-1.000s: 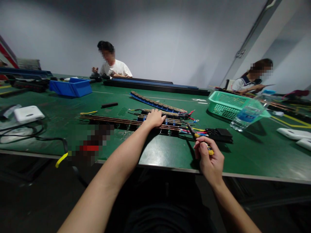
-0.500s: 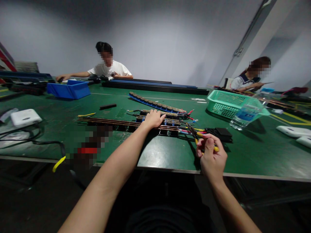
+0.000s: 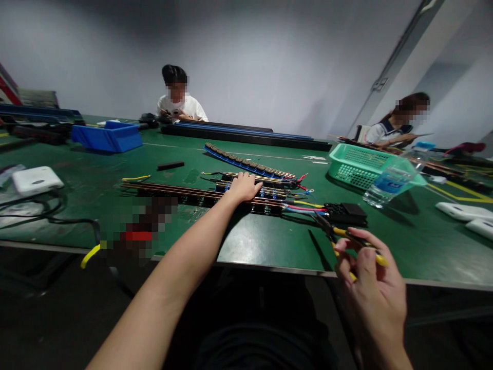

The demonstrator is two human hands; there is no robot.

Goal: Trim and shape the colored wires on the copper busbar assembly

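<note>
My left hand (image 3: 243, 188) rests with its fingers spread on the black strip assembly (image 3: 185, 193), which has long copper-coloured rods. Pliers with yellow handles (image 3: 342, 233) are held in my right hand (image 3: 372, 272), above the front edge of the green table (image 3: 265, 241). Their dark jaws point up and left, apart from the wires. Coloured wires (image 3: 304, 208) run from the right end of the strips to a black connector block (image 3: 346, 213). Behind my left hand lies a slanted blue-backed strip (image 3: 246, 162).
A green basket (image 3: 358, 167) and a water bottle (image 3: 385, 185) stand at the right. At the left are a blue bin (image 3: 108, 137), a white device (image 3: 37, 180) and black cables (image 3: 77, 223). Long dark bars (image 3: 246, 134) lie at the back. Two people sit beyond.
My right hand has moved right and nearer with the pliers, away from the wires. My left hand stays in place. The person at the back left has drawn in an outstretched arm.
</note>
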